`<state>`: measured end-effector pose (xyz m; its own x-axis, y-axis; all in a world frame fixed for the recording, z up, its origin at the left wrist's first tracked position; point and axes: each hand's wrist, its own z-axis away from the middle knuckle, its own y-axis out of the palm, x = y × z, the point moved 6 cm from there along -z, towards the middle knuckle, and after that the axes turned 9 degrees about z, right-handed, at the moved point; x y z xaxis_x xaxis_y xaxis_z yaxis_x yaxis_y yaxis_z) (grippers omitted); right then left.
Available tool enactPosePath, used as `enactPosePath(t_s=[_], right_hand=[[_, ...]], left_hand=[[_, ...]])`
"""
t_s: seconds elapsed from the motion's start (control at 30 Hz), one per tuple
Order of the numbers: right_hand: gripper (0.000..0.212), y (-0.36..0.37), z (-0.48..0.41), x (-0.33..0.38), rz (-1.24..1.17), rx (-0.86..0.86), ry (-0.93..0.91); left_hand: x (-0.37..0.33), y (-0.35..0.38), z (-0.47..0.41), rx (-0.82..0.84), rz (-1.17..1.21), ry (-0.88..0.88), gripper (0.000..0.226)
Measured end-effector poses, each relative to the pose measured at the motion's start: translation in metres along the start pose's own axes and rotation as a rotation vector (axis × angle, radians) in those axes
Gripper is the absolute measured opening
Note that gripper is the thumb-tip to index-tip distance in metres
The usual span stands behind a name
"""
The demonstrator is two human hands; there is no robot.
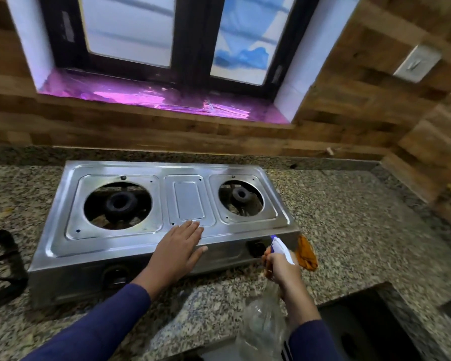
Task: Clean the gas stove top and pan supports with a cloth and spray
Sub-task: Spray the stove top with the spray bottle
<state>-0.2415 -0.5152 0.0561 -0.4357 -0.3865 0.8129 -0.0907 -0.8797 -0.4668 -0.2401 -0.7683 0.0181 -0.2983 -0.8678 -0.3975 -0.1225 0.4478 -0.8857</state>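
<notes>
Head | one stove (130, 246), two burners | left hand (179, 247) grip apart | right hand (280, 269) grip clamped on one spray bottle (266, 316)

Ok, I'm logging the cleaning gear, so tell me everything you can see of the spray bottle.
The spray bottle looks like clear, see-through plastic with a white trigger head and a blue nozzle tip. The right hand holds it by the neck, tilted so the nozzle points up and away toward the stove. It hangs above the granite counter, near the stove's front right corner. Its contents cannot be made out; the body is blurred.
</notes>
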Motion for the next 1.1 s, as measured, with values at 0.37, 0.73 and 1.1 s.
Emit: enactPosePath(t_s=[0.37, 0.73, 1.1], right_hand=[[0.015, -0.061, -0.060, -0.004, -0.066, -0.114, 0.084], [0.019, -0.064, -0.106, 0.073, -0.102, 0.041, -0.012], [0.031, -0.015, -0.129, 0.096, -0.064, 0.331, -0.040]], left_hand=[[-0.019, 0.019, -0.037, -0.016, 0.032, -0.061, 0.065], [-0.008, 0.032, -0.060, -0.018, 0.057, -0.181, 0.083], [-0.009, 0.029, -0.053, -0.062, 0.028, -0.250, 0.067]])
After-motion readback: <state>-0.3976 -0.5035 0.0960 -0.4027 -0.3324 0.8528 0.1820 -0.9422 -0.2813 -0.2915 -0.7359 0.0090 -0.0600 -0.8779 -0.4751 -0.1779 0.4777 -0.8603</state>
